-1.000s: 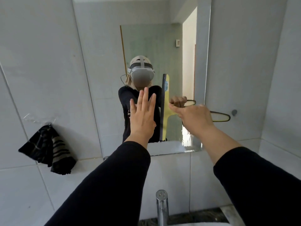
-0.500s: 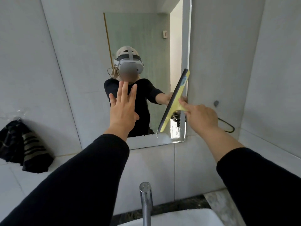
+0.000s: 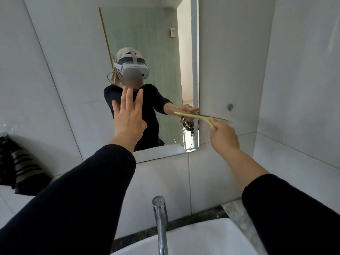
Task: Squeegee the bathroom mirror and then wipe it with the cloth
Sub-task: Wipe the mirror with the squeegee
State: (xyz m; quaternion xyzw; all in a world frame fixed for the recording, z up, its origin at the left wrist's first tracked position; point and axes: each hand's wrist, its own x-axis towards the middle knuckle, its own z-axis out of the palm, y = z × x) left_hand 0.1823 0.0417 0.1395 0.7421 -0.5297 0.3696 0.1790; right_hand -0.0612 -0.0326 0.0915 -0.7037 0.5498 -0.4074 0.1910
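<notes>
Black-and-tan striped cloth (image 3: 22, 170), one, hangs on the tiled wall at far left, well apart from the one mirror (image 3: 147, 43). The left hand (image 3: 128, 116) is raised before the glass, fingers spread, empty. One chrome tap (image 3: 161, 223) stands below. The right hand (image 3: 223, 138) grips one yellow squeegee (image 3: 195, 116), level across the mirror's right edge.

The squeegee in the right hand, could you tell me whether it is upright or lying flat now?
Roughly flat: the squeegee shows edge-on, horizontal, by the mirror's right edge.
</notes>
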